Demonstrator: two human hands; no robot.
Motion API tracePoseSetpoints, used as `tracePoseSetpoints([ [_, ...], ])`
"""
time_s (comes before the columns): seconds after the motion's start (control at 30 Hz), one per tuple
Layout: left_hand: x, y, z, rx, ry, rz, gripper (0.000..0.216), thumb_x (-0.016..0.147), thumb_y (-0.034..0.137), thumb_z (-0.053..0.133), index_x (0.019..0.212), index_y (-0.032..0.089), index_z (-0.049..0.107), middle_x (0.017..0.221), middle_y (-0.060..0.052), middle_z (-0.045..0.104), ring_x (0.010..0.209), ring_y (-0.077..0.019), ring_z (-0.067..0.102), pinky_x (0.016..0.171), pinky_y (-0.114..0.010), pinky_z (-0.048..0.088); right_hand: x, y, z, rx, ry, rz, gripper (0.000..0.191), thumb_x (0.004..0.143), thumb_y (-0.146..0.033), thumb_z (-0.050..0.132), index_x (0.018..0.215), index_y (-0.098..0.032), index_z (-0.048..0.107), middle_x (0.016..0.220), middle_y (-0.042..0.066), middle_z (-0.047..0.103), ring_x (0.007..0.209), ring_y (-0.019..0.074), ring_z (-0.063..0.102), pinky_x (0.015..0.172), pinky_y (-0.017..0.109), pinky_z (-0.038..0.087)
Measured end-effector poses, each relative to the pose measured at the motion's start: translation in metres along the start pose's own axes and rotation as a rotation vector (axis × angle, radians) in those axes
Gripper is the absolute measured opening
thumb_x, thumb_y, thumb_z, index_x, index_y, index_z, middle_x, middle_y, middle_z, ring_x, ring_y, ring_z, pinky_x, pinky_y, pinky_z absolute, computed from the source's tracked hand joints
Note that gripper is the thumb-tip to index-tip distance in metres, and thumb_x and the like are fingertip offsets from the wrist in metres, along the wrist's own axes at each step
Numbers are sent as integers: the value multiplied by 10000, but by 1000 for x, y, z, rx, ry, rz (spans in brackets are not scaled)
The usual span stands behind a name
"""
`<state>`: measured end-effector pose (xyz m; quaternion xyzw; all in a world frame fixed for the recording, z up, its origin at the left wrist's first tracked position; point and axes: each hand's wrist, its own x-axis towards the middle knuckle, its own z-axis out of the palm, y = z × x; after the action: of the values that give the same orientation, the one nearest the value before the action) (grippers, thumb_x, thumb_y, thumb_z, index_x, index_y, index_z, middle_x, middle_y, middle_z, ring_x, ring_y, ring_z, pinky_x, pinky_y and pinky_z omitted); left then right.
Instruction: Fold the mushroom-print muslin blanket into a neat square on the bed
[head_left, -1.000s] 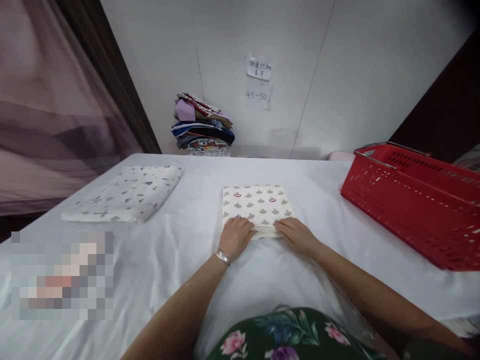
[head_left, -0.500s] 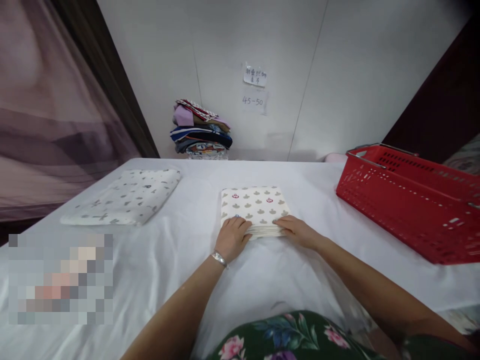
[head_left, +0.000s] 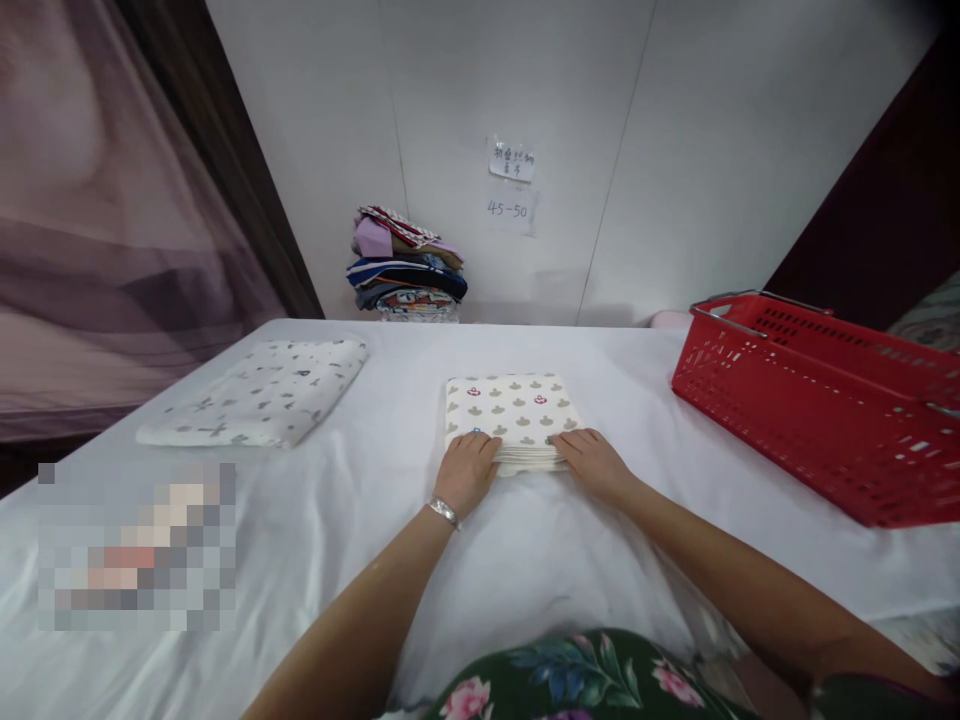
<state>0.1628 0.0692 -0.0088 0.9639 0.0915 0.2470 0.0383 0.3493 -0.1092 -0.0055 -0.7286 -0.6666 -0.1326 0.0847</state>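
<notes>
Both hands rest on the near edge of a folded cloth [head_left: 511, 413] that lies flat in the middle of the white-covered table [head_left: 390, 520]. The left hand [head_left: 466, 470], with a silver bracelet [head_left: 445, 512] at its wrist, lies palm down on the near left corner, its fingertips on top of the fabric. The right hand [head_left: 594, 462] lies on the near right corner in the same way, fingers pointing inward along the edge. The two hands are set apart, with a strip of the cloth's stacked edge showing between them; the fingers lie flat, pressing down, not curled around the cloth.

The cloth is cream with rows of small grey-brown motifs and a few red ones near its far edge. It is folded into a neat square of several layers, whose edges show as thin lines along the near side.

To the right, well apart from the cloth, a red plastic basket [head_left: 810, 420] with perforated walls and metal handles stands on the table; its inside is hidden from this angle. To the left lies a white patterned pillow [head_left: 259, 392]. Against the far wall sits a pile of folded clothes [head_left: 405, 268] in mixed colours, and two paper notes [head_left: 511, 185] are stuck to the wall [head_left: 675, 150] above.
</notes>
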Motion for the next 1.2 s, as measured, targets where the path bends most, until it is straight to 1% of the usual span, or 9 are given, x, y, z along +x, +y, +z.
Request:
tracePoseSetpoints([
  [0.13,0,0,-2,40,32,9,210,798,159,503,1003,183,540,924,-63,589,880,-215,507,770,-359,379,-1,4,6,-35,64,-8,441,797,-29,361,1195,-153,507,1032,109,606,937,219,525,830,377,404],
  [0.33,-1,2,-6,26,-53,44,172,768,127,513,921,190,562,861,-42,584,850,-205,499,738,-349,375,-11,6,12,5,135,-37,426,807,-58,372,1201,-160,499,1052,108,598,939,217,530,829,377,424],
  [0.5,-1,2,-9,-11,-36,55,174,759,116,511,899,197,575,870,-43,575,865,-202,485,754,-355,366,-16,5,14,54,163,-29,416,827,-79,365,1209,-180,495,1060,104,600,964,220,532,833,395,434],
  [0.63,1,2,-10,-40,-65,51,152,753,115,510,840,208,592,843,-47,566,849,-202,481,754,-361,361,-17,3,16,76,120,7,468,799,-57,363,1233,-188,480,1093,108,589,991,236,526,848,427,434],
  [0.73,1,2,-11,-44,-79,38,146,758,122,507,828,208,602,822,-46,565,829,-201,479,746,-362,357,-11,-5,7,80,64,37,508,758,-23,362,1227,-174,488,1083,113,592,992,241,526,870,454,422],
  [0.9,1,2,-13,-45,-94,58,169,757,121,512,850,218,613,810,-46,564,828,-202,484,746,-365,356,6,-30,-10,140,40,-32,562,775,-79,380,1328,-179,372,1301,111,470,1228,245,379,1026,519,271],
  [0.97,1,2,-14,-50,-102,54,165,750,125,525,854,215,617,821,-49,565,836,-203,491,748,-365,363,12,-38,-7,159,-1,-64,548,809,-136,382,1353,-170,332,1364,106,409,1286,237,305,1039,499,270],
  [1.07,0,1,-16,-95,-101,48,125,767,178,542,859,209,621,822,-44,569,834,-194,501,750,-355,380,14,-44,7,152,-59,-72,539,833,-179,388,1366,-151,312,1392,108,375,1299,232,287,1046,476,276],
  [1.2,-2,-2,-18,-161,13,11,162,834,313,500,863,203,615,840,-42,581,812,-176,511,734,-336,399,8,-44,20,139,-53,-63,569,831,-156,385,1388,-146,266,1414,106,338,1310,219,269,1060,468,263],
])
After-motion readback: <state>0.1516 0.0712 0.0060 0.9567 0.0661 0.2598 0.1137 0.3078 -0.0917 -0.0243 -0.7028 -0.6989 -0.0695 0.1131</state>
